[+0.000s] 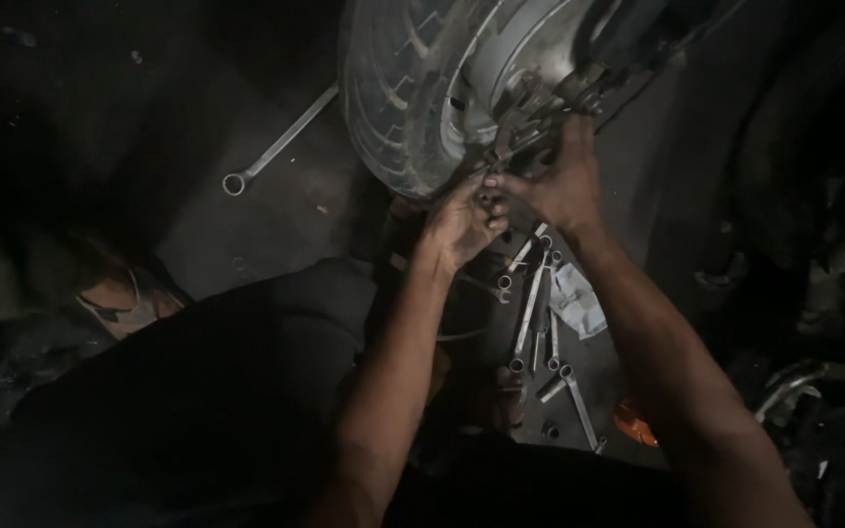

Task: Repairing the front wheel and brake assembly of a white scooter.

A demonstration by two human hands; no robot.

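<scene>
One grooved black tyre on a silver metal wheel [413,88]; one long steel ring spanner [276,147] lying apart; roughly eight spanners [540,332] below. Left hand [457,227] and right hand [561,181] are curling closed around dark hub hardware [525,122], seemingly a bracket.

Glossy metal wheel rim [501,59], ribbed matt rubber tyre [393,98], shiny steel wrenches [532,313].

We cannot tell what the left hand [462,223] and right hand [559,181] grip; their fingers overlap in shadow. The wheel [422,88] is cut off by the top edge. Darkness hides the right-side parts.
</scene>
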